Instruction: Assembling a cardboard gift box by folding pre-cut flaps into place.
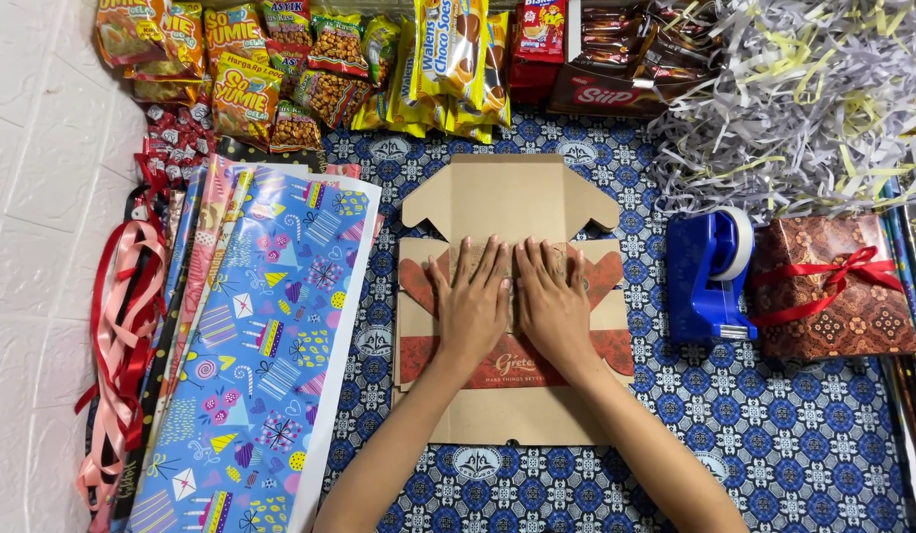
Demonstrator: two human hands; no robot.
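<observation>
Both hands lie flat, palms down and side by side, on a flattened cardboard box (512, 296) at the centre of the view: the left hand (471, 306) and the right hand (553, 306) have their fingers stretched out and slightly fanned toward twelve o'clock, gripping nothing, the inner edges of the two hands almost meeting. The box is brown with a red printed band across it, and the hands cover much of that print, so its pattern there cannot be made out; its flap sticks out at twelve o'clock with two small wings spread. It rests on a blue patterned cloth (793, 434). At nine o'clock lies a fan of wrapping paper sheets (270, 345), the top one blue with party motifs, its lower end cut off by the frame, and further out at nine o'clock red and pink ribbons (122, 326) trail against the white wall. At three o'clock stands a blue tape dispenser (707, 276), and just beyond it a wrapped gift (838, 291) tied with red ribbon. At twelve o'clock a row of snack packets (310, 69) is cropped by the top edge (several overlap, so their count is unclear), and at one to two o'clock sits a heap of shredded paper (803, 99).
</observation>
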